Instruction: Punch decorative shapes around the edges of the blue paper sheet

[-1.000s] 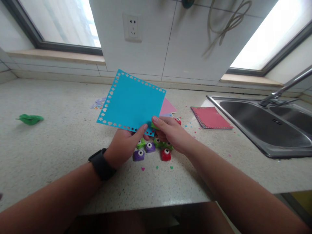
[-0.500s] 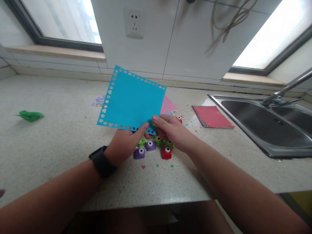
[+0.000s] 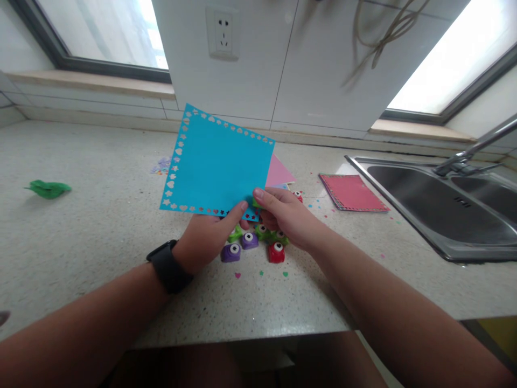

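A blue sheet of paper (image 3: 220,167) with small shapes punched along its edges is held up above the counter. My left hand (image 3: 212,234) pinches its lower edge, thumb on the front face. At the lower right corner my right hand (image 3: 283,213) is closed on a green craft punch (image 3: 256,203), mostly hidden by the fingers, that sits at the paper's edge. Below the hands stand several more punches, among them a purple punch (image 3: 231,253), a red punch (image 3: 277,253) and green ones (image 3: 262,231).
Pink paper (image 3: 280,171) lies behind the blue sheet, near a heap of paper cutouts (image 3: 160,165). To the right, a stack of punched red paper (image 3: 355,193) lies beside the steel sink (image 3: 407,188). A crumpled green item (image 3: 48,188) is at the far left.
The top left corner of the blue paper has tilted slightly up and left. Both hands keep their grips in nearly the same place.
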`<action>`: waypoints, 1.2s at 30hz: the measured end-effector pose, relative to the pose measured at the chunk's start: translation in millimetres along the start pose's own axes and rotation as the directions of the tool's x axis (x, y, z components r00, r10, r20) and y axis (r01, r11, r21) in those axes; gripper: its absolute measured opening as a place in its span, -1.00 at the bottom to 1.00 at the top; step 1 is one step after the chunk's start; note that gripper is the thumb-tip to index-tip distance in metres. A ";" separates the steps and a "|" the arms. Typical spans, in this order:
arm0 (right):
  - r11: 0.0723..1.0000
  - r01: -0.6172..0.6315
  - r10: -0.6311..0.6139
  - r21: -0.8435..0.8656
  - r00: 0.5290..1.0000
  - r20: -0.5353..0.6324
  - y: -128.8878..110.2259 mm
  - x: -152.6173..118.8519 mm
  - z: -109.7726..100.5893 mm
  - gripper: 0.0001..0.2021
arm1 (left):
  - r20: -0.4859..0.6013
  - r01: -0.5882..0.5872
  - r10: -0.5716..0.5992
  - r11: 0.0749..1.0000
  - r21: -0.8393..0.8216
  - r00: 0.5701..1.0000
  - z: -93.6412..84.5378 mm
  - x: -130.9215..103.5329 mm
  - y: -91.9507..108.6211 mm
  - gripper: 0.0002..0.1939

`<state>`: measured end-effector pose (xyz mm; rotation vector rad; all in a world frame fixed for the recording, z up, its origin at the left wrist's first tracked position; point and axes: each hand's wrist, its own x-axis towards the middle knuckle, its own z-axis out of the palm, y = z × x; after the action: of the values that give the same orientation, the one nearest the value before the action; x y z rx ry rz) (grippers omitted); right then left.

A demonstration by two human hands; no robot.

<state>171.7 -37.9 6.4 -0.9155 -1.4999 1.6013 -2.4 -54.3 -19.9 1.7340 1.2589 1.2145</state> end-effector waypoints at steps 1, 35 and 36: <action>1.000 -0.002 0.002 0.009 1.000 0.004 -0.4 0.0 0.3 -0.56 | 0.005 -0.008 0.008 1.000 0.017 1.000 0.0 0.0 -0.1 -0.67; 0.994 0.093 -0.094 -0.059 0.996 0.002 -4.8 -2.0 3.4 -0.65 | -0.006 -0.123 0.127 0.972 0.199 0.992 -0.7 -2.6 -4.0 -0.69; 0.994 0.089 -0.089 -0.061 0.996 -0.003 -4.1 -1.5 2.9 -0.64 | -0.011 -0.119 0.123 0.974 0.193 0.992 -0.7 -2.7 -3.9 -0.70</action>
<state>170.0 -40.4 10.6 -0.8731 -1.5712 1.4958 -4.6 -55.7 -24.0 1.9662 1.3378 1.2173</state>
